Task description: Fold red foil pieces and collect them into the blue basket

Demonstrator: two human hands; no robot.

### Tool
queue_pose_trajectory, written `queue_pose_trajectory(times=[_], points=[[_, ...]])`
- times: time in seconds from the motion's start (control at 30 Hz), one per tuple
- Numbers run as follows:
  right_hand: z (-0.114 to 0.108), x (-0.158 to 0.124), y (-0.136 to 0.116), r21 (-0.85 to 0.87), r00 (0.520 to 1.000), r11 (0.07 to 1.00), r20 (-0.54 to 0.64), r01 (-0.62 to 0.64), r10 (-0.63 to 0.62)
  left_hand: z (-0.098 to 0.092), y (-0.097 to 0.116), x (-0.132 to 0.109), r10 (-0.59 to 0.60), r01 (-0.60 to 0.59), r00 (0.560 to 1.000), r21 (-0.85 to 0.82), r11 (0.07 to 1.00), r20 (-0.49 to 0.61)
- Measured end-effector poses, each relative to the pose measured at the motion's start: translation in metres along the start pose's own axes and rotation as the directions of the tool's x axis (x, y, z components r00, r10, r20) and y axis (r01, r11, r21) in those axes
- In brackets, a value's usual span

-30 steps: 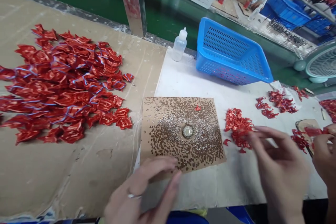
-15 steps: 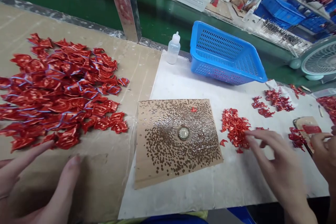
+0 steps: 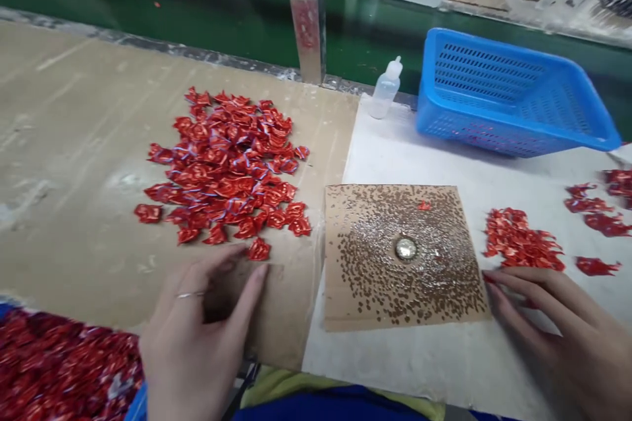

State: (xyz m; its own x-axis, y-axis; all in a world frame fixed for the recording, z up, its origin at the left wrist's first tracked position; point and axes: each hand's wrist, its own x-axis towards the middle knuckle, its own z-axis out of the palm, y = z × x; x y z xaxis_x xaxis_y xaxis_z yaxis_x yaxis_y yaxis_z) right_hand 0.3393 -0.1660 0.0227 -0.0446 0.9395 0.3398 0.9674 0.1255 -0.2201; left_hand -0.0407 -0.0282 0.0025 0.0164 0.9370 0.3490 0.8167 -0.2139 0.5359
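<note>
Reference object: a brown perforated card point(image 3: 375, 276) with a round metal disc point(image 3: 405, 248) at its centre, lying on a white sheet point(image 3: 434, 358) that covers the right part of the surface point(image 3: 74, 125).

The left hand point(image 3: 190, 322), wearing a ring point(image 3: 190, 294), stands at 8 o'clock from the card. Its fingers point(image 3: 251, 283) are open and grip nothing. The tips lie just below a loose heap of red foil pieces point(image 3: 227, 171), beside one stray piece point(image 3: 259, 248); contact with that piece cannot be confirmed. The heap, laced with blue strands, sits at 9 o'clock on cardboard, with open cardboard on its far side.

The right hand point(image 3: 557, 335) stands at 4 o'clock, its fingers point(image 3: 518, 286) open and empty, tips just beside the card's right edge. A smaller heap of shredded red foil point(image 3: 521, 240) lies directly above them at 3 o'clock.

Containers: a blue plastic basket point(image 3: 513, 95) sits at 1 o'clock near the back edge. A blue-rimmed bin point(image 3: 138, 404) at 7 o'clock, below the near edge, is heaped with red foil pieces point(image 3: 59, 368). A translucent squeeze bottle point(image 3: 386, 89) stands upright at 12 o'clock.
</note>
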Motion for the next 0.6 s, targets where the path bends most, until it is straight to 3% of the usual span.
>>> queue_pose_trajectory(times=[0.2, 0.3, 0.43, 0.5, 0.6], points=[[0.006, -0.001, -0.003, -0.058, 0.997, 0.996, -0.059, -0.062, 0.059, 0.004, 0.012, 0.014, 0.194, -0.194, 0.981, 0.013, 0.981, 0.015], [0.009, 0.003, -0.005, -0.150, 0.994, 0.987, -0.102, -0.055, 0.040, 0.005, 0.012, 0.017, 0.225, -0.224, 0.974, 0.031, 0.974, -0.011], [0.012, 0.007, -0.005, -0.184, 0.994, 0.982, -0.108, -0.053, 0.033, 0.005, 0.010, 0.016, 0.108, -0.107, 0.993, 0.020, 0.994, -0.048], [0.012, 0.009, -0.004, -0.211, 0.992, 0.977, -0.126, -0.036, 0.010, 0.006, 0.012, 0.014, -0.030, 0.027, 0.999, -0.101, 0.995, -0.031], [0.011, 0.011, -0.005, -0.227, 0.993, 0.973, -0.121, -0.038, 0.010, 0.005, 0.018, 0.010, -0.213, 0.210, 0.977, -0.336, 0.918, 0.028]])
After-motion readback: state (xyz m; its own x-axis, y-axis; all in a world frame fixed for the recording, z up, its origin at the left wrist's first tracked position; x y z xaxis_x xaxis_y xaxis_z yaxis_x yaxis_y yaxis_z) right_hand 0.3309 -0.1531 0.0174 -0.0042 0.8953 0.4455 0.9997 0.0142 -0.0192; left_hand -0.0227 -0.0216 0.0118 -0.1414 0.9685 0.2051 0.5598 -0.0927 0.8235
